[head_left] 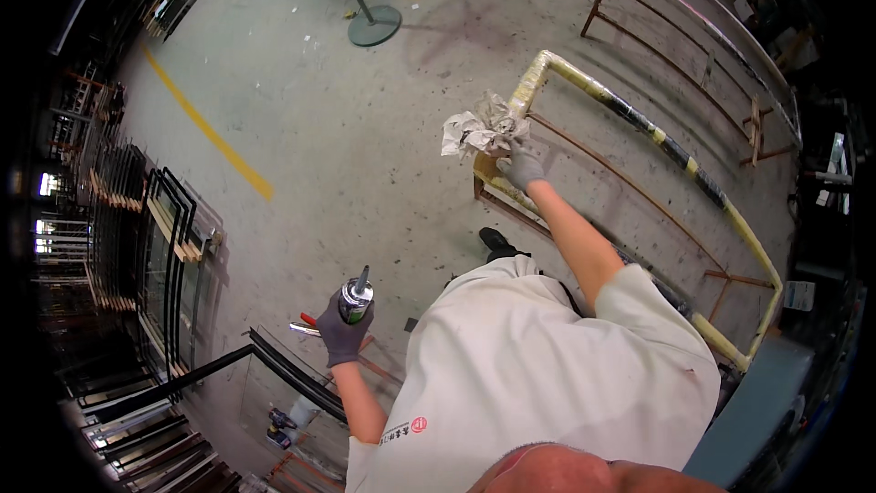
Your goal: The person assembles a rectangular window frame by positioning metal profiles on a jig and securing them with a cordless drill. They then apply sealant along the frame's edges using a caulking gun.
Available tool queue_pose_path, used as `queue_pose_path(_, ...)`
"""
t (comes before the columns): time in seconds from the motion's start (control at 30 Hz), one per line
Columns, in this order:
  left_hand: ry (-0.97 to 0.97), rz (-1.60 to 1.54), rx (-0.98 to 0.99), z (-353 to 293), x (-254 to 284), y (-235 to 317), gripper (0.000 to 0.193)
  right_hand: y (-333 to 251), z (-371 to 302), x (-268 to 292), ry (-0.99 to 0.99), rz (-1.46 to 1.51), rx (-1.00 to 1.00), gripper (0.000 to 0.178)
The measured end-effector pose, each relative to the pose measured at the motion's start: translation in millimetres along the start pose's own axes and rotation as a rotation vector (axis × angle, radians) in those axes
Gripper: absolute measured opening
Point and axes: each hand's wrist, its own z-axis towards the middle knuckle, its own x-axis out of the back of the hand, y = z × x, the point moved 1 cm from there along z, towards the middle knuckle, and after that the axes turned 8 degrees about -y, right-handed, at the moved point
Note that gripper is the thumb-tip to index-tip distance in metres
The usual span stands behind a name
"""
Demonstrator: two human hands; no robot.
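My left hand [344,333], in a grey glove, is wrapped round a sealant cartridge [357,299] with a silver top and a dark nozzle pointing up. A red and silver tool part [307,325] sticks out on the left side of that hand; how it is held is hidden. Stretched forward, my right hand [522,167], also gloved, is closed on a crumpled sheet of pale paper [484,131]. The paper lies at the near end of a wrapped yellow-and-black frame rack [598,91]. The fingers are partly covered by the paper.
A black metal frame with glass [297,379] stands at lower left, with a cordless drill [280,426] beside it. Dark frames [169,246] lean along the left. A round-based stand [374,27] is ahead, and another rack [684,64] stands at far right.
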Motion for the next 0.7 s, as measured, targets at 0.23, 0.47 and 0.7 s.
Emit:
queue_pose_path(0.23,-0.066,0.021,0.004,8.6,-10.3,6.7,0.052,21.9,27.4,-59.0,-0.127,-0.324,0.152,0.041)
queue_pose_path(0.47,-0.031,0.02,0.191,-27.8,-4.7,-14.3,0.06,-10.5,8.5,-47.2,-0.111,-0.151,0.128,0.037)
queue_pose_path(0.7,0.128,0.958,0.249,-25.6,-4.9,-64.3,0.088,-35.5,-15.5,24.7,-0.049,0.156,0.106,0.038)
